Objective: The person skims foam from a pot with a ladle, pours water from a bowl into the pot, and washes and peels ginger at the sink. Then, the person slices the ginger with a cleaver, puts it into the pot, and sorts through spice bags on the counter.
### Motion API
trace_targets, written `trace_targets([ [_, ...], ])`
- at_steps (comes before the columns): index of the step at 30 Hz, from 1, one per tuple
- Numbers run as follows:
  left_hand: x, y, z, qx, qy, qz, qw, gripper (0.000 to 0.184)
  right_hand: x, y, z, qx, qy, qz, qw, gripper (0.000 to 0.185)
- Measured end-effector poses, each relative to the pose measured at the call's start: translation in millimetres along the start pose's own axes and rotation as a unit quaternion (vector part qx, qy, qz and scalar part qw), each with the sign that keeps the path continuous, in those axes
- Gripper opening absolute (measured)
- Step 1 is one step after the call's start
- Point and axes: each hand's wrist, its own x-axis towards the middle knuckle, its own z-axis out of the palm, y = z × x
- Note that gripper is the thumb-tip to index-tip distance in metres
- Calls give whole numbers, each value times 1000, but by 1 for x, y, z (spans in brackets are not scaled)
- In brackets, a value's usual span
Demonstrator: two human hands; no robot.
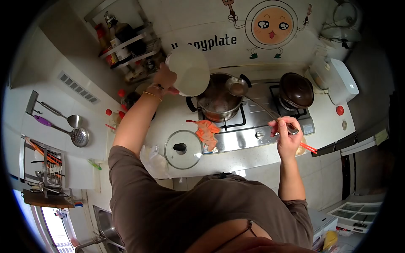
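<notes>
My left hand [164, 79] grips the rim of a white bowl [190, 71], which is tilted at the left edge of a steel pot [221, 114]. The pot stands on the gas stove [249, 137] with brownish liquid inside. In my right hand [288, 134] is the handle of a ladle [237, 87]; its bowl is over the pot's right rim and seems to hold some liquid. On the counter in front of the pot lie an orange cloth [208, 134] and a glass lid [183, 158] with a black knob.
A dark lidded pot [296, 90] sits on the right burner. Red chopsticks [309, 147] rest by my right wrist. A plastic bag [155, 161] lies left of the glass lid. A spatula [75, 121] and a skimmer [79, 137] hang on the left wall, below a bottle rack [130, 44].
</notes>
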Motion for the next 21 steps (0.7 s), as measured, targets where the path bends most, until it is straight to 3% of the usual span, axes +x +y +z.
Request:
trace_targets([
  [2, -39, 84, -43, -141, 22, -136, 980, 61, 0, -1, 0, -2, -5, -3, 1000, 9],
  [5, -60, 123, -62, -108, 11, -133, 985, 64, -1, -2, 1, -4, -10, -7, 1000, 8],
  [8, -72, 140, -65, -143, 43, -113, 982, 62, -3, -1, 0, -12, -13, -12, 1000, 8],
  [11, -69, 138, -57, -88, 42, -94, 991, 62, -4, 0, -2, -13, -15, -13, 1000, 8],
  [14, -70, 127, -38, -3, 187, 59, 981, 65, -5, 0, -3, -13, -17, -15, 1000, 8],
  [17, -76, 134, -30, 38, 224, 89, 970, 67, -6, -1, -4, -11, -18, -15, 1000, 8],
  [21, -80, 140, -26, -83, 205, 49, 974, 68, -6, -1, -8, -9, -24, -20, 999, 8],
])
